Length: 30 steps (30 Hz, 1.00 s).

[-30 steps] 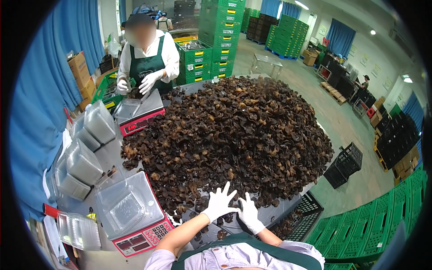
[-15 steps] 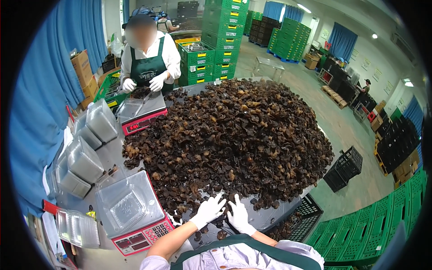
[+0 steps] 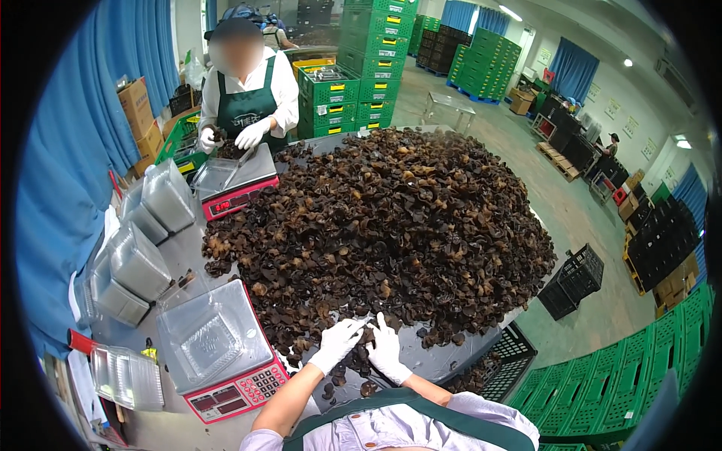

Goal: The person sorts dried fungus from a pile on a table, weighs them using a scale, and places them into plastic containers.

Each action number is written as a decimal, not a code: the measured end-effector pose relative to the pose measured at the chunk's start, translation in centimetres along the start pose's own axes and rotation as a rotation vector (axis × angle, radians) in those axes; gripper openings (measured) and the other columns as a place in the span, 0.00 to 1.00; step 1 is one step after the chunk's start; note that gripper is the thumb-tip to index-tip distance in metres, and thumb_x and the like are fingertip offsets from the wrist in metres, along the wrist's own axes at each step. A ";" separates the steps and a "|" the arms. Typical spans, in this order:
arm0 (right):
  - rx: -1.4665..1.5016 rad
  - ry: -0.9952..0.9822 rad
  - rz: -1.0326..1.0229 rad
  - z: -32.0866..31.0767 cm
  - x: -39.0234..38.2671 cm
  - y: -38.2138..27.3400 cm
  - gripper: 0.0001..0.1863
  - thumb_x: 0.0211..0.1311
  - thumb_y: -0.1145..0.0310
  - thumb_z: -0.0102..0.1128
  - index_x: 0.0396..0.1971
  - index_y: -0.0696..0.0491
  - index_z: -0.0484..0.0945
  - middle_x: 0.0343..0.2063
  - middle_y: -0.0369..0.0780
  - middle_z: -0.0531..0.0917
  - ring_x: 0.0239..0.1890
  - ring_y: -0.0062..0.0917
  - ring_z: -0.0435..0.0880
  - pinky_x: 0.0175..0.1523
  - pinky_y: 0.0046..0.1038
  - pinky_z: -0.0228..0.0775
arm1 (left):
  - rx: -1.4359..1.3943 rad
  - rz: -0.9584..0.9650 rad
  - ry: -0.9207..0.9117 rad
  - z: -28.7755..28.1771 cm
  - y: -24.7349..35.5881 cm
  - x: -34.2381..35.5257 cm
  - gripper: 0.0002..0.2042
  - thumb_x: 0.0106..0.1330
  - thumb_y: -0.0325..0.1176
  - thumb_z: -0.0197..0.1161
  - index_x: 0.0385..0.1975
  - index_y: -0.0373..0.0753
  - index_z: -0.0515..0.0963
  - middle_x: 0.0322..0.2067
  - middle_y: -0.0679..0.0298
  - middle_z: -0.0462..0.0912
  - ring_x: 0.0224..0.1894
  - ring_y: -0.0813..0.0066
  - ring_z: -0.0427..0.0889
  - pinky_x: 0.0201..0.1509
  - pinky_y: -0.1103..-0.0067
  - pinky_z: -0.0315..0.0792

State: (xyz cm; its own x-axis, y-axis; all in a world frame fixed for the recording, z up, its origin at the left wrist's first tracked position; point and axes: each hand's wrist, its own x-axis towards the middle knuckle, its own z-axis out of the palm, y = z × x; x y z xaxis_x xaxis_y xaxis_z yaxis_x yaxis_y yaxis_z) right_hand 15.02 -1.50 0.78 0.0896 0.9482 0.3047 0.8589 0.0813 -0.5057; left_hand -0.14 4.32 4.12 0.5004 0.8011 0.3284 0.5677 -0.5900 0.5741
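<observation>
Both my hands wear white gloves at the near edge of a large pile of dark brown wood ear fungus [image 3: 391, 218]. My left hand [image 3: 338, 342] has its fingers bent together at loose pieces; what they hold is hidden. My right hand [image 3: 385, 352] is beside it, fingers partly stretched and apart, touching dark pieces. Left of my hands, a clear plastic box [image 3: 207, 338] lies on a red scale [image 3: 237, 395] with a steel pan. Stacks of clear boxes [image 3: 139, 267] stand further left on the steel table [image 3: 444, 357].
A co-worker [image 3: 248, 90] in a green apron works at another scale [image 3: 241, 195] across the table, gloved hands over it. Green crates [image 3: 368, 68] are stacked behind; more crates [image 3: 617, 383] line the right. Black crates [image 3: 571, 278] stand on the floor. Other people [image 3: 274, 37] are farther back.
My left hand has moved leftward and its spread fingers have drawn together. My right hand has shifted left, toward it. The co-worker's hands have moved slightly over the scale.
</observation>
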 end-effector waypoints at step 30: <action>-0.024 0.029 -0.095 0.9 -0.3 0.7 0.20 0.45 0.74 0.60 0.43 0.54 0.77 0.66 0.48 0.60 0.45 0.41 0.72 0.48 0.37 0.65 | -2.277 -0.336 0.417 -7.8 -5.9 -0.3 0.18 0.73 0.44 0.44 0.53 0.41 0.73 0.51 0.61 0.78 0.52 0.65 0.78 0.56 0.67 0.74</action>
State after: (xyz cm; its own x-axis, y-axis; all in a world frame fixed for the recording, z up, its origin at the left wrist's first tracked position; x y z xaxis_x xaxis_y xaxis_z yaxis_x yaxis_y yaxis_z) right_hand 15.08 -1.44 -0.40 0.0213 0.9272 0.3739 0.8759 0.1630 -0.4540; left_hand -8.75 8.32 6.49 0.3012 0.9535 -0.0103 -0.9454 0.3000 0.1270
